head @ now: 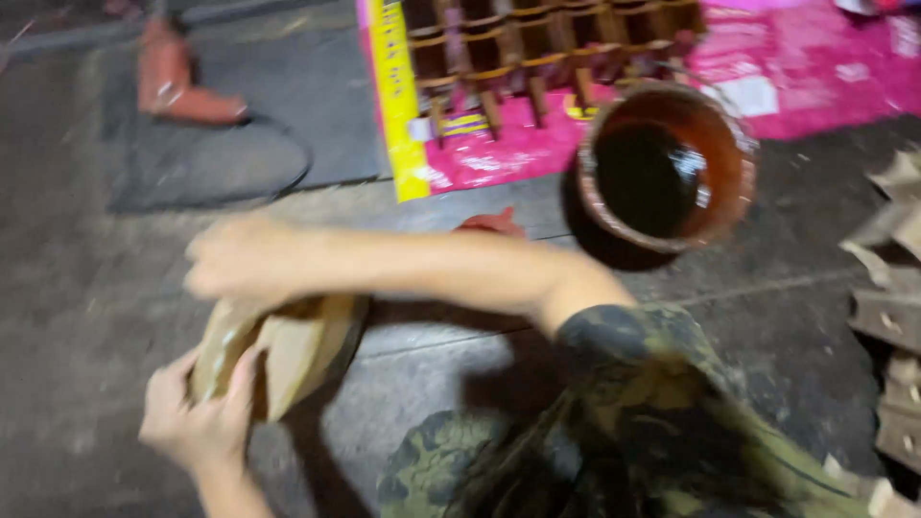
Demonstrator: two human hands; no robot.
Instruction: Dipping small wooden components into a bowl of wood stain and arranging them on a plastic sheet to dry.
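- A tan, flat wooden piece (288, 350) is held low at the left, just above the grey floor (86, 288); its long axis seems to run from lower left to upper right, though blur softens the outline.
- The left hand (197, 412) is clamped on the piece's lower end, fingers (245, 379) wrapped over its edge.
- The right hand (240, 259) is laid across the upper end from the right; whether its fingers are closed on the piece cannot be told through the blur.
- Both hands are at the piece, the left below it, the right above.
- A camouflage-patterned garment (633, 422) is seen at the lower right.
- A round brown bowl (667, 168) of dark liquid stands well apart, up and to the right.
- Behind it a bright pink printed sheet (806, 67) with a yellow edge strip (395, 96) is spread, carrying a wooden rack (537, 48).
- An orange power tool (177, 82) with a dark cord lies at upper left.
- Pale wooden offcuts (892, 307) are stacked at the right edge.
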